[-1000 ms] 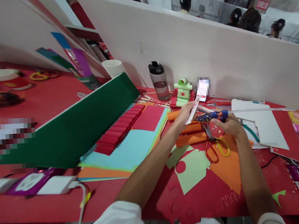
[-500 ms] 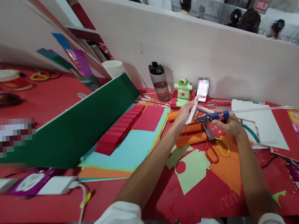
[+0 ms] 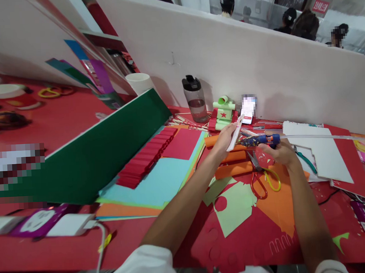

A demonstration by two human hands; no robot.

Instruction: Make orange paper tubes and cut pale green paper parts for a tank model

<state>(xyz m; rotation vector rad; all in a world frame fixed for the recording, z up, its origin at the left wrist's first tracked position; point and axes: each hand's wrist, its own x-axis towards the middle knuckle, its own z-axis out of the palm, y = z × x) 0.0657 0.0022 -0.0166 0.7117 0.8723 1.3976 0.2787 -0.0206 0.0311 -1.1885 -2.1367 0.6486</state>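
Observation:
In my left hand [image 3: 226, 139] a thin white piece of card or foam board [image 3: 236, 136] stands nearly edge-on, its far side hidden. My right hand [image 3: 281, 149] grips a blue hot glue gun [image 3: 260, 140], a long clear glue stick [image 3: 317, 136] sticking out of its back. The gun's nozzle points left, at or very near the white piece; contact is hard to make out. Below lie rolled orange paper tubes [image 3: 233, 170] and scissors [image 3: 257, 167] with a red and a yellow handle. A small green and red paper model [image 3: 223, 114] stands behind my left hand.
A water bottle [image 3: 195, 99] and a lit phone [image 3: 248, 108] stand by the white partition [image 3: 221, 57]. Left are a tilted green board [image 3: 104, 153], pleated red paper [image 3: 145, 159] and blue sheets [image 3: 154, 185]. Green paper scraps [image 3: 235, 211] lie in front, white boards [image 3: 330, 153] and teal-handled pliers [image 3: 306, 162] right.
The glue gun has tilted a little, its back end and glue stick slightly lower. My left hand and the white piece stay almost where they were.

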